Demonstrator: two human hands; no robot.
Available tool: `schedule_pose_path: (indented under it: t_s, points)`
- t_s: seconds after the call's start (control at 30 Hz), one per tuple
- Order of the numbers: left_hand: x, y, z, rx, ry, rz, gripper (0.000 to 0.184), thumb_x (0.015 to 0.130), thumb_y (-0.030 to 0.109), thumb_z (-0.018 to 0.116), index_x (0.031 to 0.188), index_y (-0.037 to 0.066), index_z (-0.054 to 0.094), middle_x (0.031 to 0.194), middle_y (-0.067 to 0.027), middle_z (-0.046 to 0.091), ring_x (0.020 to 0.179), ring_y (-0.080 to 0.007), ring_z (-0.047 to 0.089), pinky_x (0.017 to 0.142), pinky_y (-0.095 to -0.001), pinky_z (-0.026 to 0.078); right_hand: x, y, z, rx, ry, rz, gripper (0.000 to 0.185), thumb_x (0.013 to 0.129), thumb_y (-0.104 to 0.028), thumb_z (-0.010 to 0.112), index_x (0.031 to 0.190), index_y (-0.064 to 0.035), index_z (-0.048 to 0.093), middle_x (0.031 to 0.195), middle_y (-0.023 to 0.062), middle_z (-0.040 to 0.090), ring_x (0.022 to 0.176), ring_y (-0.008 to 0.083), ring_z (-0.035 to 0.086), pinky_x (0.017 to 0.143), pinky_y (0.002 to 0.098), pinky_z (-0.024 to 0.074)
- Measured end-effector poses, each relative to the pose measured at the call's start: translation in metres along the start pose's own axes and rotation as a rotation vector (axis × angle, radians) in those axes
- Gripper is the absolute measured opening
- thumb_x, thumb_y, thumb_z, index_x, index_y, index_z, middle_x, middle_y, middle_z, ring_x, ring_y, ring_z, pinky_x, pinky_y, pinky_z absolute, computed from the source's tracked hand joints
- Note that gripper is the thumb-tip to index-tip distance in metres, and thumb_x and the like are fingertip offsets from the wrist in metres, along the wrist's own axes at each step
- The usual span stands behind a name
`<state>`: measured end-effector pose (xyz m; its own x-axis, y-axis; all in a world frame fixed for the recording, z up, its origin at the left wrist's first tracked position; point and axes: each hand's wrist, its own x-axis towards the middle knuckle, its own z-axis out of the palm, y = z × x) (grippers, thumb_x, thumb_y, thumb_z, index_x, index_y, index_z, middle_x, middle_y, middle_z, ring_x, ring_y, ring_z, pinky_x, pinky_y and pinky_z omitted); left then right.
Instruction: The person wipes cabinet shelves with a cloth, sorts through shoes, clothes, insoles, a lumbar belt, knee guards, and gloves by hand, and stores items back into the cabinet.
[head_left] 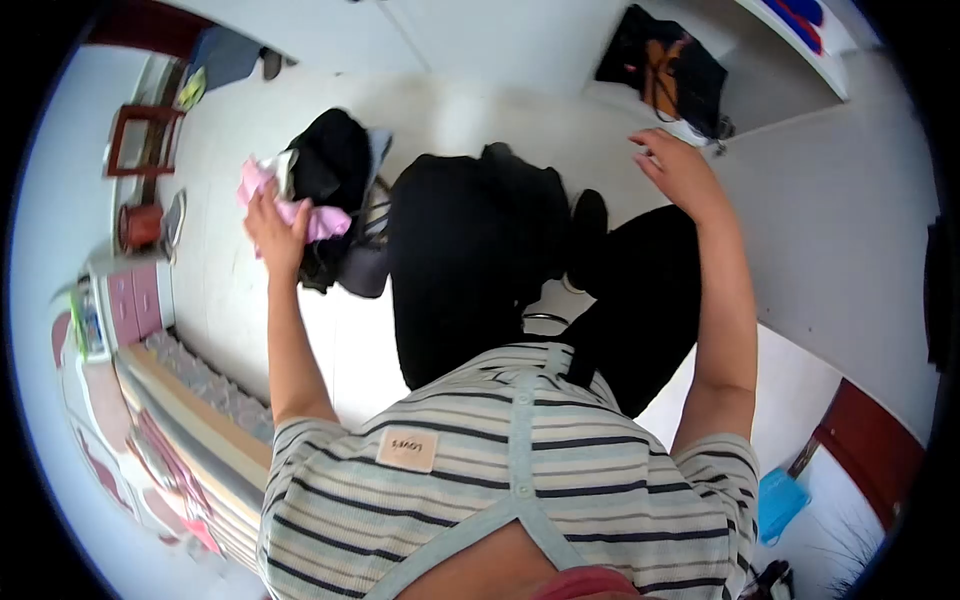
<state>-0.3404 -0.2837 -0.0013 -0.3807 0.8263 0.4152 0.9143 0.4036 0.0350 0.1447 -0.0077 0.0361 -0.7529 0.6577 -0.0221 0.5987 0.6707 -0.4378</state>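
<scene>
My left hand (pixel 274 228) is at the pile on the floor, its fingers and thumb around a pink cloth (pixel 326 222). Beneath and beside that cloth lie a black cloth item (pixel 335 150), a white piece and a dark grey rounded piece (pixel 364 270); their exact kinds are unclear. My right hand (pixel 672 165) is held out in the air with its fingers apart and nothing in them. It is nearest to a black and brown bag (pixel 660 75) in the low cabinet opening. Black fabric (pixel 480 230) covers my bent leg between the hands.
A white cabinet (pixel 500 40) stands ahead, with red and blue items (pixel 800 20) on a shelf at upper right. On the left are a bed (pixel 190 390), a pink-drawered nightstand (pixel 135 298) and a brown-framed object (pixel 145 140). A blue piece (pixel 783 503) lies at lower right.
</scene>
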Motion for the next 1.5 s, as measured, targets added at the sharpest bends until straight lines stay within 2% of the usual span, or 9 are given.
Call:
schedule_pose_path:
  t_s: [0.1,0.2,0.47,0.57,0.63,0.73,1.03,1.23,1.5]
  points:
    - [-0.005,0.004,-0.005,0.027,-0.051,-0.054,0.072,0.075,0.048,0.061,0.135,0.017,0.035,0.133,-0.0185,0.036,0.126,-0.0339,0.032,0.104,-0.0563,0.014,0.003,0.006,-0.001,0.229,-0.017,0.117,0.024,0.084,-0.015,0.055,0.105,-0.0035,0.056,0.101,0.0142,0.058,0.089,0.0270,0.059,0.076,0.0358,0.0463]
    - [-0.007,0.013,-0.013,0.026,-0.055,-0.025,0.073,0.075,0.048,0.061,0.135,0.015,0.034,0.132,-0.0179,0.037,0.126,-0.0340,0.032,0.104,-0.0565,0.013,0.007,0.026,-0.004,0.310,0.032,0.131,0.029,0.086,-0.022,0.055,0.108,-0.0034,0.055,0.103,0.0125,0.060,0.090,0.0243,0.060,0.078,0.0329,0.0459]
    - [-0.006,0.001,-0.017,-0.317,0.015,-0.068,0.070,0.082,0.037,0.057,0.136,0.003,0.028,0.128,-0.0206,0.041,0.116,-0.0324,0.041,0.097,-0.0407,0.031,0.023,0.165,0.037,0.473,0.186,0.337,0.032,0.086,-0.027,0.056,0.108,-0.0042,0.057,0.104,0.0122,0.062,0.093,0.0233,0.060,0.081,0.0312,0.0452]
    - [-0.001,-0.007,-0.009,-0.521,0.064,-0.152,0.064,0.086,0.035,0.050,0.137,0.002,0.027,0.127,-0.0212,0.041,0.113,-0.0283,0.044,0.093,-0.0376,0.036,0.020,0.217,0.086,0.460,0.233,0.591,0.029,0.085,-0.022,0.057,0.110,-0.0059,0.056,0.100,0.0052,0.060,0.091,0.0162,0.057,0.081,0.0281,0.0435]
    - [-0.001,-0.015,-0.006,-0.572,0.109,-0.225,0.059,0.092,0.036,0.042,0.137,0.002,0.025,0.128,-0.0219,0.040,0.118,-0.0305,0.041,0.100,-0.0386,0.030,0.013,0.228,0.108,0.894,0.242,0.906,0.032,0.084,-0.025,0.059,0.110,-0.0072,0.055,0.099,0.0036,0.059,0.092,0.0167,0.057,0.080,0.0306,0.0445]
    - [-0.005,-0.015,-0.005,-0.413,0.199,-0.238,0.063,0.093,0.045,0.035,0.133,-0.003,0.032,0.128,-0.0219,0.042,0.120,-0.0312,0.040,0.101,-0.0396,0.028,0.011,0.248,0.140,1.076,0.359,1.051,0.033,0.084,-0.027,0.060,0.110,-0.0074,0.054,0.099,0.0036,0.058,0.092,0.0179,0.056,0.080,0.0329,0.0463]
    - [-0.023,0.013,-0.006,-0.157,0.280,-0.330,0.067,0.091,0.053,0.033,0.128,-0.002,0.040,0.129,-0.0180,0.042,0.120,-0.0310,0.038,0.102,-0.0405,0.025,0.044,0.300,0.179,1.494,0.820,1.076,0.031,0.082,-0.025,0.063,0.102,-0.0029,0.054,0.094,0.0083,0.057,0.086,0.0208,0.058,0.078,0.0314,0.0521]
    - [-0.016,0.020,-0.010,-0.134,0.266,-0.359,0.070,0.091,0.056,0.031,0.128,-0.002,0.040,0.130,-0.0181,0.042,0.120,-0.0317,0.038,0.103,-0.0409,0.024,0.067,0.338,0.204,1.760,0.934,1.094,0.034,0.079,-0.036,0.067,0.090,-0.0052,0.056,0.081,0.0083,0.058,0.076,0.0194,0.058,0.074,0.0323,0.0536]
    - [-0.022,0.028,-0.011,-0.165,0.271,-0.414,0.067,0.091,0.054,0.032,0.128,-0.002,0.039,0.131,-0.0174,0.040,0.123,-0.0307,0.036,0.104,-0.0407,0.022,0.097,0.350,0.190,2.029,1.122,1.097,0.040,0.081,-0.037,0.063,0.096,-0.0014,0.054,0.083,0.0103,0.058,0.078,0.0257,0.061,0.070,0.0358,0.0545]
